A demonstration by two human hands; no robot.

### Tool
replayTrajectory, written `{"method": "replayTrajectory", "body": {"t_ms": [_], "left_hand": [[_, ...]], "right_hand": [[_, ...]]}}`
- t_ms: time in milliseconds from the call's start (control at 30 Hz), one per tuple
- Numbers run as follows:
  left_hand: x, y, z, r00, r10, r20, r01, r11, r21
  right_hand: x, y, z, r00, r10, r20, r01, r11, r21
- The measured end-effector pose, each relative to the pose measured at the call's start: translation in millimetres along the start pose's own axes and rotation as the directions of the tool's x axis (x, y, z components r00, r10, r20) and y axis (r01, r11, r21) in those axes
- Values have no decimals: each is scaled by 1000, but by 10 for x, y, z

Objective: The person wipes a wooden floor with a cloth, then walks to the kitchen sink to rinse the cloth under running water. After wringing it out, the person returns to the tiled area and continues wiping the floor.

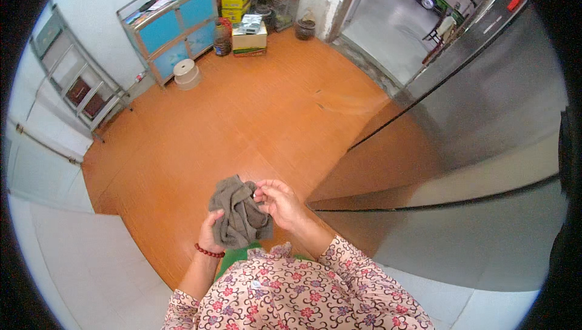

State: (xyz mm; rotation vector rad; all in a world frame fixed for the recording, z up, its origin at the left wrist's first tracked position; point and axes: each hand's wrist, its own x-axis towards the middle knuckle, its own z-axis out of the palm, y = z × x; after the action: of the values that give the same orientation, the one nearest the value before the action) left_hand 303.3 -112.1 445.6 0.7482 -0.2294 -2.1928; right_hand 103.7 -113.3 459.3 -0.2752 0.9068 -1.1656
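A crumpled grey-brown cloth (233,212) is bunched up in front of my body, above the orange floor. From its left side my left hand (209,231) grips it, thumb on top and the other fingers hidden beneath the folds; a red bead bracelet circles that wrist. My right hand (280,204) is at the cloth's upper right, its thumb and fingertips pinched together at the edge. The cloth hangs loose in folds between the two hands.
A large grey shiny refrigerator-like cabinet (473,166) stands close on my right. Ahead are a blue-panelled cabinet (176,30), a round white container (187,74), boxes (249,39) and a dark pot (305,28). A folded stepladder (82,75) leans left. A doorway (388,26) opens at far right.
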Motion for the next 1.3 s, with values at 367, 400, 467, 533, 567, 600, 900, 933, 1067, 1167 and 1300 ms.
{"method": "replayTrajectory", "body": {"t_ms": [367, 400, 467, 533, 567, 600, 900, 933, 1067, 1167, 1300], "left_hand": [[1506, 1462, 18, 981, 195, -17, -195, 980, -46], [1646, 1565, 181, 973, 227, -41, -229, 972, -55], [1883, 1643, 257, 969, 245, -36, -247, 967, -65], [2240, 1675, 597, 966, 254, -56, -258, 964, -71], [2448, 1664, 666, 966, 253, -53, -257, 964, -74], [2586, 1654, 702, 966, 248, -73, -253, 965, -72], [4105, 1358, 1654, 990, -56, 131, 51, 998, 45], [4237, 1346, 1737, 990, -72, 122, 67, 997, 43], [4851, 1444, 2143, 983, -155, 101, 143, 982, 124], [5414, 1580, 2420, 956, -287, 60, 271, 944, 190], [6221, 1799, 2884, 871, -432, 234, 370, 890, 268]], "right_hand": [[919, -1132, -869, 721, -280, -634, 324, 945, -48], [1013, -1276, -1074, 670, -271, -691, 379, 925, 4], [1192, -1522, -1393, 617, -209, -758, 414, 906, 87], [1527, -1699, -1695, 662, -223, -716, 438, 890, 128], [1727, -1748, -1786, 705, -256, -661, 437, 891, 121], [1949, -1820, -1662, 725, -239, -646, 391, 915, 101], [2836, -2578, -797, 972, -51, -231, 100, 974, 205], [2902, -2718, -791, 978, -47, -202, 99, 961, 257], [3430, -3153, -937, 966, -163, -199, 222, 920, 324], [3900, -3571, -985, 918, -262, -298, 333, 918, 217], [4392, -4058, -1204, 764, -377, -523, 326, 926, -190]]}}
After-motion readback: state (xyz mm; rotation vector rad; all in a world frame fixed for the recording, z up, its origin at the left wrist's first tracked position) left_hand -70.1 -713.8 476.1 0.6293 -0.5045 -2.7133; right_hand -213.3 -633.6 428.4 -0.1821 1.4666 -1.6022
